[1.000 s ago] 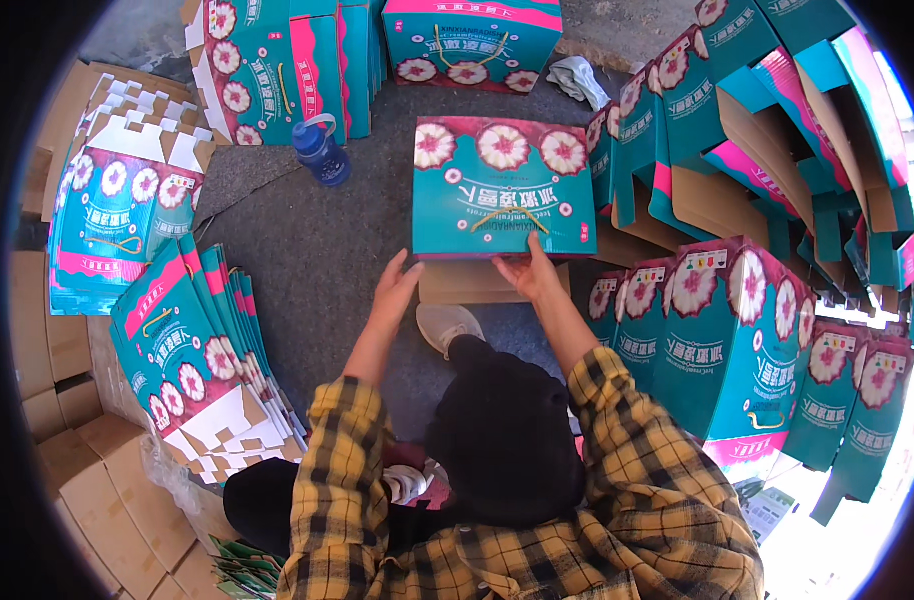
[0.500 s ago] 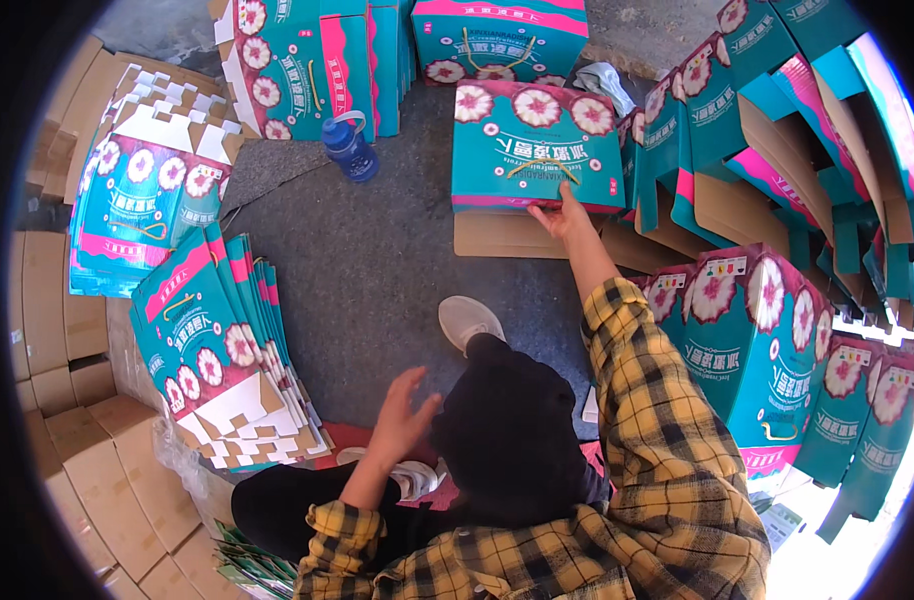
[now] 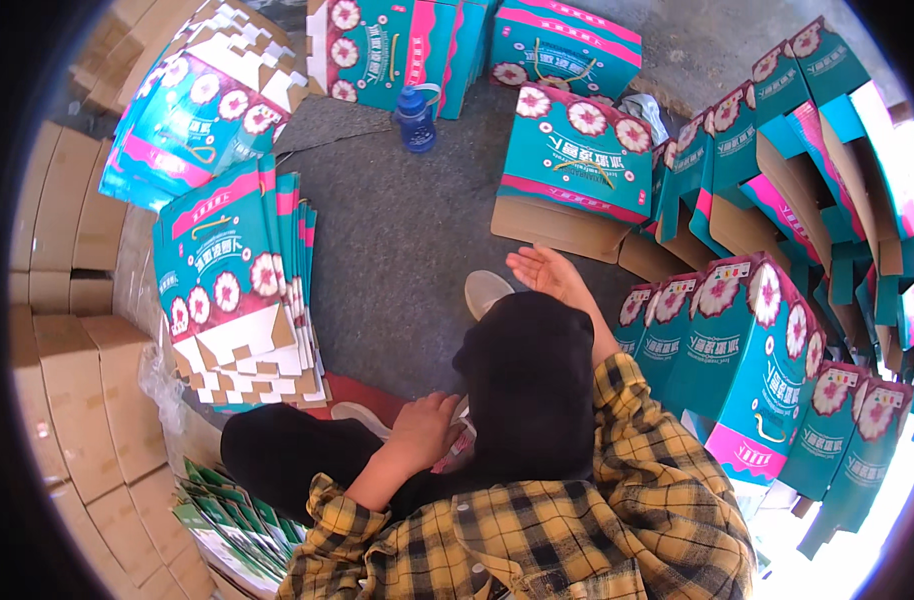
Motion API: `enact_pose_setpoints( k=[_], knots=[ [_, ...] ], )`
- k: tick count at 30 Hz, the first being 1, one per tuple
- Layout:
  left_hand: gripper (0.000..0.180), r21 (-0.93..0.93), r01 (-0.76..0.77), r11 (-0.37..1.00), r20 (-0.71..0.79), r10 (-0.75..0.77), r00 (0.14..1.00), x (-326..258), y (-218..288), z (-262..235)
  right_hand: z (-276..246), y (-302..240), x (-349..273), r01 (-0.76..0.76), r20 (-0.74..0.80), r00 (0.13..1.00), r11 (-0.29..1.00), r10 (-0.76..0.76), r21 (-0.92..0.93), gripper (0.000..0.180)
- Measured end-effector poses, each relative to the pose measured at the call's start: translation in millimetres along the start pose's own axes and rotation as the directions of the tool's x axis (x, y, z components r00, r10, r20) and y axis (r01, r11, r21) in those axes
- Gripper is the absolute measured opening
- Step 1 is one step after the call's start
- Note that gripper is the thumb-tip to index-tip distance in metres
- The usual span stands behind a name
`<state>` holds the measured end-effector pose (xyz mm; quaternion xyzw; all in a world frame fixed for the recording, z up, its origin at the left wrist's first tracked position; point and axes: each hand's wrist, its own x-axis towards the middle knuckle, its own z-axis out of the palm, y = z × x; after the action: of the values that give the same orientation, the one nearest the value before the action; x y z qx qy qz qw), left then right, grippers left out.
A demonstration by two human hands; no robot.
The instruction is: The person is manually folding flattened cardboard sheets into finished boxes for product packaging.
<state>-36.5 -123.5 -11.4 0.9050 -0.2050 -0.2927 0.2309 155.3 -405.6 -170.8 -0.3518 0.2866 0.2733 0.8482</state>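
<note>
My right hand [image 3: 552, 275] is raised beside my knee, fingers apart and holding nothing. Just beyond it, a teal and pink carton with a cord handle [image 3: 577, 150] lies on the floor, its brown flap [image 3: 552, 229] sticking out towards me. My left hand [image 3: 424, 435] hangs low between my legs, over a shoe; its fingers look loosely stretched, with nothing visible in them. To the left, a fanned stack of flat printed cartons [image 3: 220, 270] leans with white tabs at its near end.
Opened teal cartons [image 3: 727, 330] stand in rows on the right. More flat cartons [image 3: 192, 125] lie at the far left, near stacked brown boxes [image 3: 112, 390]. A blue water bottle [image 3: 415, 120] stands on the grey floor [image 3: 387, 230]. Green printed pieces [image 3: 239, 515] sit at lower left.
My right hand has let go of the carton's cord handle and drawn back towards my knee. My left hand has dropped lower and nearer my legs. The view has shifted left.
</note>
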Motion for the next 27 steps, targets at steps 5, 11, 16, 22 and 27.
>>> enact_pose_setpoints(
  k=[5, 11, 16, 22, 27],
  knots=[
    [0.04, -0.014, -0.032, 0.999, -0.033, 0.032, 0.999, -29, 2, 5, 99, -58, -86, 0.283, 0.293, 0.925, 0.954, -0.243, -0.102, 0.038],
    [0.039, 0.049, -0.103, 0.994, -0.267, 0.112, 0.957, -70, 7, -48, 236, -53, -264, 0.835, 0.455, 0.425, 0.146, -0.782, -0.53, 0.03],
    [0.033, 0.123, 0.1, 0.987, -0.413, -0.04, 0.91, -87, -32, -111, 262, 68, -279, 0.72, 0.835, 0.373, -0.442, -0.405, -0.536, 0.012],
    [0.03, -0.059, -0.032, 0.998, -0.615, -0.011, 0.788, -54, -86, -118, 149, 241, -189, 0.624, 0.46, 0.761, -0.709, 0.457, -0.327, 0.028],
    [0.031, 0.02, 0.257, 0.966, -0.521, -0.209, 0.827, -63, -95, -123, 67, 298, -117, 0.762, 0.053, 0.482, -0.389, 0.874, -0.517, 0.029]
  ],
)
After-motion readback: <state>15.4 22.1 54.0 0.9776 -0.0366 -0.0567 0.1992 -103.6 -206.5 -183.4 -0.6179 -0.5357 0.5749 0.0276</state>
